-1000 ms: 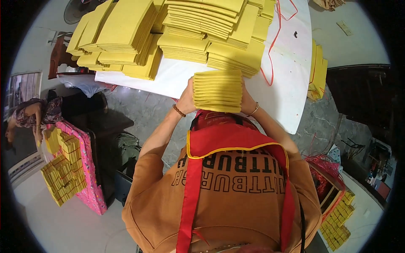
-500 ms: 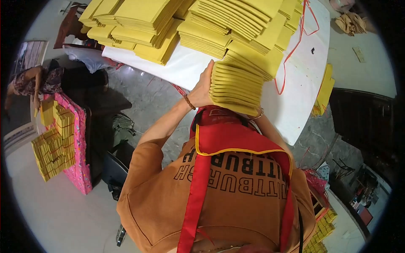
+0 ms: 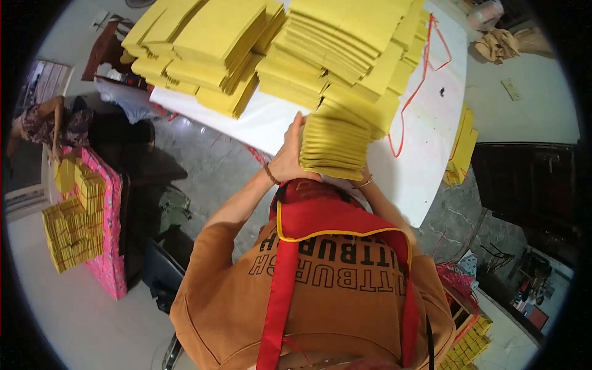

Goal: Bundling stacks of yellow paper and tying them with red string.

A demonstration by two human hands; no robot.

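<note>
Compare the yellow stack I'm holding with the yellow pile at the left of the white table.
The held stack turns its ridged edges up; the left pile shows broad, smooth faces. The held stack is between the hands; the left pile rests on the white table. Both are yellow and many-layered.

Ridged matt yellow paper stack [image 3: 335,148] against left hand [image 3: 287,154]; smooth white tabletop [image 3: 425,154] beyond hand; matt red cloth apron [image 3: 336,216] bodyward; glossy marbled floor [image 3: 206,176] left of hand.
</note>
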